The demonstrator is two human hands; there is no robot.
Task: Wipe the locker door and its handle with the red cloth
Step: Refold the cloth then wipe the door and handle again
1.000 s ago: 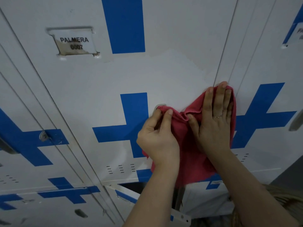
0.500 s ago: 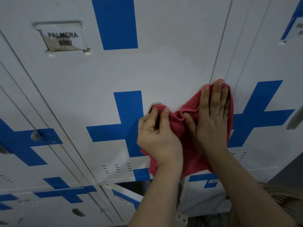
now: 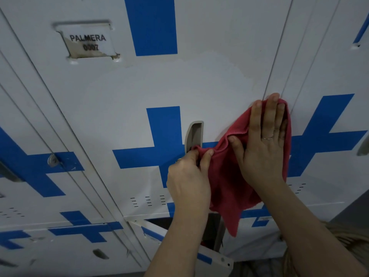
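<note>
left hand: left hand [image 3: 187, 176] has its fingers curled, thumb and forefinger pinching a corner of the red cloth [image 3: 229, 188]. Thin ring on one finger.
pinch spot: bottom end of the recessed handle [image 3: 194, 134]. The cloth corner is tucked into the recess there. The rest of the recess, straight above the pinch, is bare.
right hand: right hand [image 3: 261, 144] lies flat with fingers straight and close together, palm pressing the cloth onto the locker door [image 3: 139, 92]. It grasps nothing. Ring [image 3: 267, 137] on one finger.
right-hand spot: just right of the pinch and a bit higher. Fingertips reach the seam with the neighbouring door [image 3: 329, 76].
cloth: spans both hands, with a bunched fold between the pinch and the right thumb. The rest hangs below both hands, and its tail drops past the door's bottom edge.
door: white with a blue cross [image 3: 163, 136]. The cross's horizontal bar runs left from the pinch, its upright just left of the handle.
name tag: "PALMERA 0007" tag [image 3: 87, 43], well above and left of the pinch.
vent slots: vent slots [image 3: 147, 200], just left of the left wrist, below the pinch.
lower locker: lower door [image 3: 179, 242] stands open under both forearms. Interior is dark, can't tell the contents.
left locker: metal latch tab [image 3: 53, 159] on a blue bar, well left of the pinch.
</note>
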